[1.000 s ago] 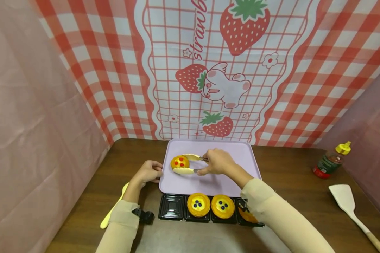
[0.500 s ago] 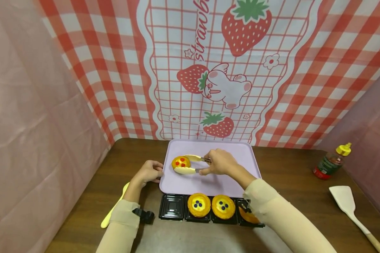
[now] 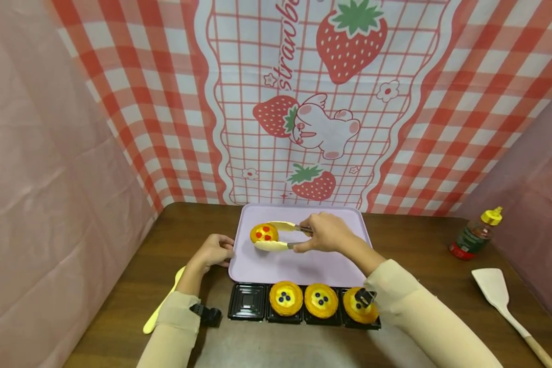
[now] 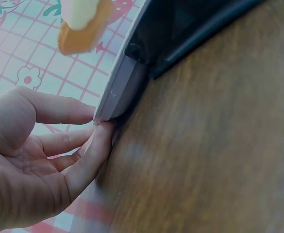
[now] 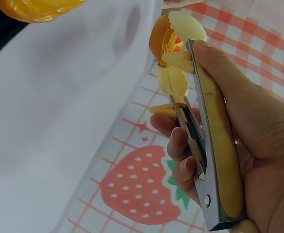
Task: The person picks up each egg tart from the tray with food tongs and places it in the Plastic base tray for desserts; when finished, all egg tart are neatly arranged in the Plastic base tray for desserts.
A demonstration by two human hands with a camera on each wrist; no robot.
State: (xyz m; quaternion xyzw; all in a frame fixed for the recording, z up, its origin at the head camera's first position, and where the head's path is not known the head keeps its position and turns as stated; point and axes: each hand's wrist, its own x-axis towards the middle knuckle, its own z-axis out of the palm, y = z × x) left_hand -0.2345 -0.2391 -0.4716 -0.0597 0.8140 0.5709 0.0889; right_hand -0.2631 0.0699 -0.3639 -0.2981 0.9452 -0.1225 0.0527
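My right hand [image 3: 324, 232] grips a pair of tongs [image 3: 272, 246] with metal arms and pale yellow tips. Between those tips is a round tart [image 3: 263, 233] with red toppings, held over the left part of a lilac tray [image 3: 303, 273]. In the right wrist view the tart [image 5: 159, 36] is tilted side-on, and fingers wrap the yellow-padded handle of the tongs [image 5: 222, 145]. My left hand [image 3: 213, 250] pinches the tray's left edge. The left wrist view has the thumb over the rim of the tray [image 4: 125, 92] and a finger beneath it.
Along the tray's near side runs a row of black square containers [image 3: 247, 301]; three hold tarts with blueberries [image 3: 286, 298]. A yellow utensil [image 3: 163, 301] lies left. At right are a squeeze bottle [image 3: 476, 235] and a white spatula [image 3: 492, 289]. A checked cloth [image 3: 175, 102] hangs behind.
The tongs and the red-topped tart have risen off the tray and shifted slightly right. The right forearm moved right, uncovering more of the rightmost tart. The left hand keeps its hold.
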